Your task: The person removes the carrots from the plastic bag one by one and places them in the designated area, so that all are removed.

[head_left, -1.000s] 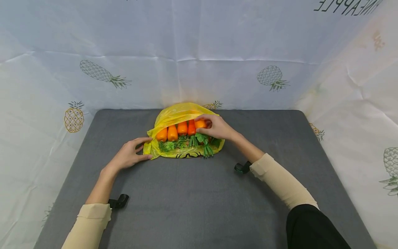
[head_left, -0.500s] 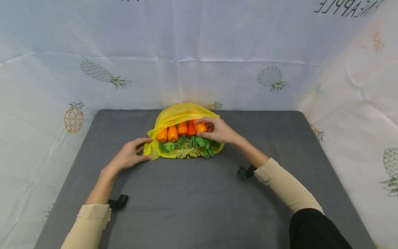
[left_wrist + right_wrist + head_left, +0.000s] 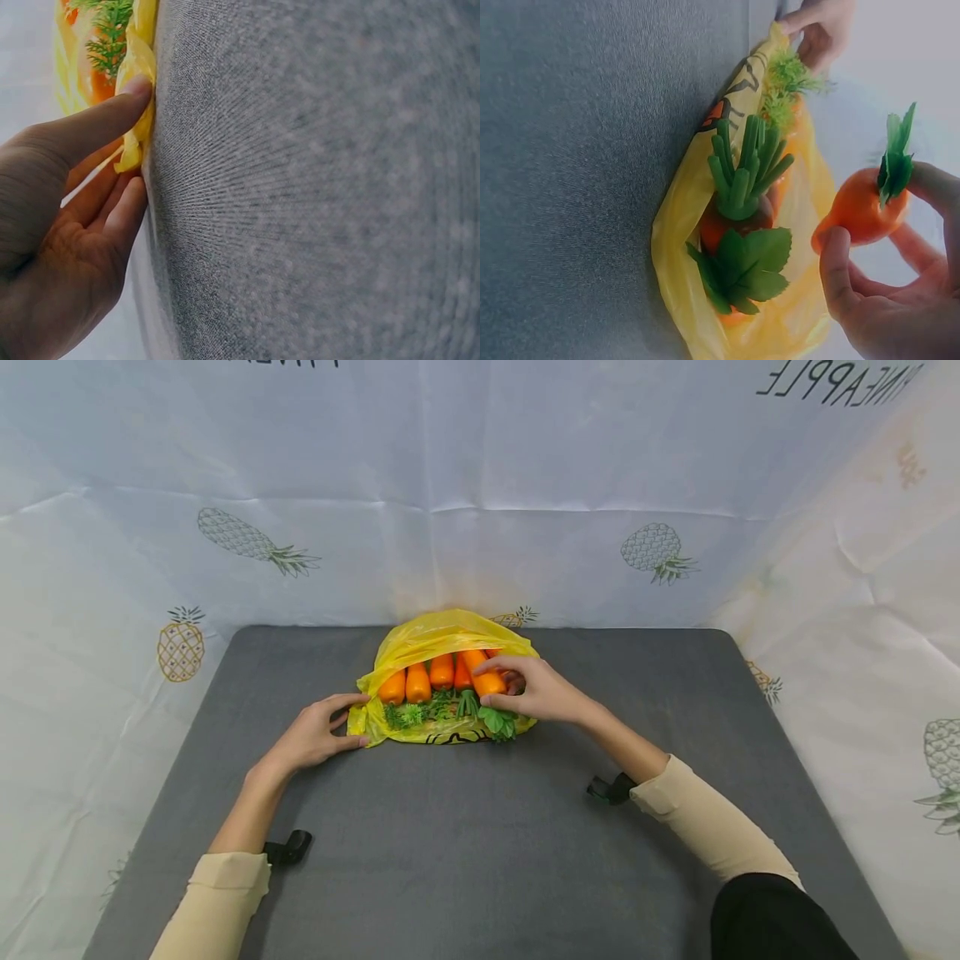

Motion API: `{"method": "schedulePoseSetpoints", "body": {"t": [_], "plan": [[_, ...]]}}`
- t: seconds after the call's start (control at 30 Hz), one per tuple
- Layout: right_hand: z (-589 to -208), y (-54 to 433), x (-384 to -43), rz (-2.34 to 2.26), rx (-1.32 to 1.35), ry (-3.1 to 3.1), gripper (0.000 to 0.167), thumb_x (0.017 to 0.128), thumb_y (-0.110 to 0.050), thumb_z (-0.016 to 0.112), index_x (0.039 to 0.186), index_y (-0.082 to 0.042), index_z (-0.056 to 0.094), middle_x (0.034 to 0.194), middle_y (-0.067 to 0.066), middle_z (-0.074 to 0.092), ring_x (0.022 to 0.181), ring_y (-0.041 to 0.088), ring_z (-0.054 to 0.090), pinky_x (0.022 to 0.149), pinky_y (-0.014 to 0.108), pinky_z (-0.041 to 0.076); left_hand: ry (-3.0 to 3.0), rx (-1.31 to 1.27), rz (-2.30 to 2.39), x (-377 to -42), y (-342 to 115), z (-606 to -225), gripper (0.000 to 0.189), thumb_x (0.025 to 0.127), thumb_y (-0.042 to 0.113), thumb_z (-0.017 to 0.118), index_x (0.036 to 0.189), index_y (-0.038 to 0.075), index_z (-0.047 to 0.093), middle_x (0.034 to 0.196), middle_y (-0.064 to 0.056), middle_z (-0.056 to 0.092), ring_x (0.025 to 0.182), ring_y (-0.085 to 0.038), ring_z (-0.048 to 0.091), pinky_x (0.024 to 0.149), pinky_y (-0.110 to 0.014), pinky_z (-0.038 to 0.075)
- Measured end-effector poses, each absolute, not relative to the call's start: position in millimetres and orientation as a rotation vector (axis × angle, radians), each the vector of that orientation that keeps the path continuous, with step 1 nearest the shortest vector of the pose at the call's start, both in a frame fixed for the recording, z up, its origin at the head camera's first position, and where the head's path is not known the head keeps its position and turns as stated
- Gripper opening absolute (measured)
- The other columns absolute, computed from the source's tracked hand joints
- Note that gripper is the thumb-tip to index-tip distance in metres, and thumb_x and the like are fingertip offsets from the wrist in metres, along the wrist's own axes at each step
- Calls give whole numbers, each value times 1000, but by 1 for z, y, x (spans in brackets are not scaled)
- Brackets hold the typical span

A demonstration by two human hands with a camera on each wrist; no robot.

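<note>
A yellow plastic bag (image 3: 435,631) lies on its side with its mouth towards me, full of orange carrots (image 3: 441,672) with green tops. My left hand (image 3: 313,732) holds the bag's left edge between thumb and fingers, the thumb lying on the yellow film (image 3: 136,56) in the left wrist view. At the right of the mouth, my right hand (image 3: 546,690) pinches one carrot (image 3: 861,208) with leafy green top. In the right wrist view this carrot is raised beside the bag, over another with thick green stalks (image 3: 744,184) and a broad green leaf (image 3: 754,262).
The bag rests near the back edge of a grey table (image 3: 450,843). Behind it hangs a white cloth (image 3: 360,552) printed with pineapples. A dark camera mount (image 3: 288,847) sits at my left wrist and another mount (image 3: 609,789) at my right.
My right hand has moved right and towards me, drawing its carrot forward across the bag's mouth. More of that carrot's length shows now. My left hand stays in place at the bag's edge.
</note>
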State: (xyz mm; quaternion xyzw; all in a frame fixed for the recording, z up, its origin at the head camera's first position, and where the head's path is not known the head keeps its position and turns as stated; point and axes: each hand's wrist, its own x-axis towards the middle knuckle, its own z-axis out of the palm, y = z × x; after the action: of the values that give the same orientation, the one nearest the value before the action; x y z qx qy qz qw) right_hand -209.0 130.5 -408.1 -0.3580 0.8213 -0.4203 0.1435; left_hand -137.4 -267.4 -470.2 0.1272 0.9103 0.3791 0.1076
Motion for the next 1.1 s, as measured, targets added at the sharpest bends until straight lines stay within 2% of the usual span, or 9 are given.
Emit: {"method": "schedulePoseSetpoints", "body": {"t": [0.2,0.43,0.6,0.87,1.0,1.1], "plan": [[-402,139,-195,-1177,-1035,2374,46,100,-23,81,143,-13,69,118,5,77,90,15,72,88,38,66,2681,384,1111,-138,-266,-468,69,95,14,86,155,-1,56,161,-29,51,152,-50,47,121,-56,50],[-391,147,-177,-1147,-1047,2388,46,98,-27,83,141,-17,71,114,-1,77,95,14,70,88,43,66,2694,388,1105,-138,-268,-471,70,94,13,86,155,-1,55,161,-30,51,152,-51,47,120,-57,49],[-384,155,-169,-1176,-1048,2412,46,97,-25,85,141,-21,71,121,-4,76,105,15,70,92,51,66,2707,394,1082,-139,-270,-472,70,94,13,86,156,-1,55,160,-29,52,152,-50,47,120,-55,50],[-379,172,-170,-1236,-996,2467,47,98,-22,83,143,-21,69,131,1,74,113,21,70,101,45,65,2700,389,1086,-139,-269,-470,70,94,13,87,155,-1,56,160,-30,51,152,-50,47,120,-55,50],[-380,183,-175,-1256,-957,2503,47,99,-22,82,144,-21,68,133,3,74,113,20,69,101,43,65,2694,385,1095,-137,-267,-470,70,94,14,87,154,-1,56,160,-30,51,151,-51,48,120,-56,50],[-381,191,-180,-1281,-933,2520,47,100,-20,81,145,-19,68,133,4,74,113,21,70,101,37,65,2687,380,1098,-136,-267,-471,70,94,14,86,155,-1,56,161,-31,50,152,-52,47,120,-56,50]]}}
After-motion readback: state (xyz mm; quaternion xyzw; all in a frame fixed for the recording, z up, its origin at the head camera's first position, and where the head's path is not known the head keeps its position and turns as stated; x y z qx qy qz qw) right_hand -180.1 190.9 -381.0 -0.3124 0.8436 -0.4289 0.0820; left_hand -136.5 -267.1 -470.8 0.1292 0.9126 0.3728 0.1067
